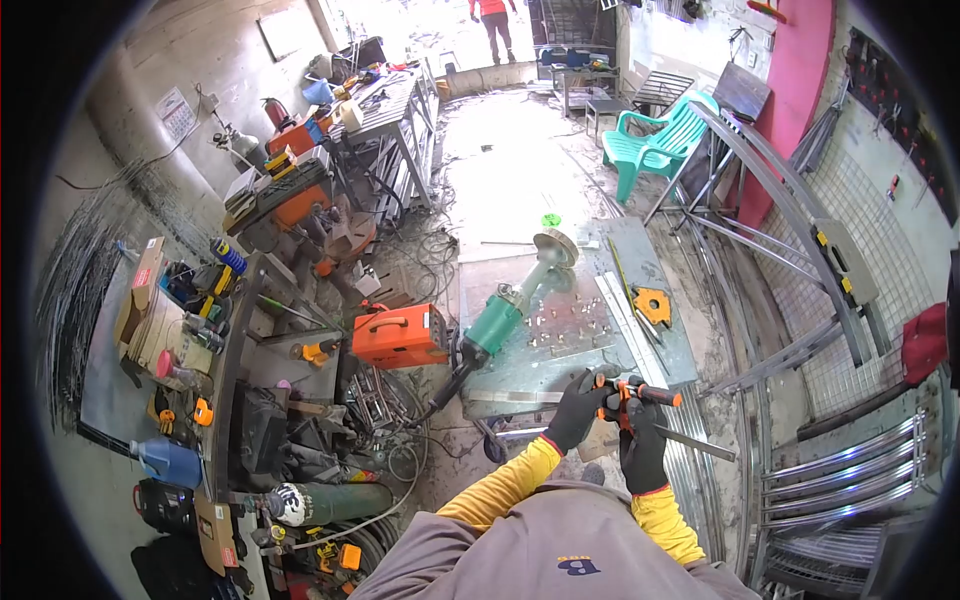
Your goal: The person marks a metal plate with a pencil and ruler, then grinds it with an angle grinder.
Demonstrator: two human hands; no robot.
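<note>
Both of my hands wear dark gloves and are closed around an orange-and-black bar clamp (660, 396), held above the front edge of the metal worktable (645, 262). My left hand (574, 412) grips its orange end on the left. My right hand (642, 448) is wrapped round the orange part near the handle, and a flat steel bar juts out to the right below it. A green angle grinder (495, 322) lies on the table ahead and to the left, its round disc at the far end. Gloves hide part of the clamp.
An orange machine (400, 336) stands left of the table. Metal strips (628, 325) and a yellow-orange square tool (653, 306) lie at the table's right. A gas cylinder (335, 503) lies at lower left. A green chair (655, 140) and a distant person (494, 25) are farther back.
</note>
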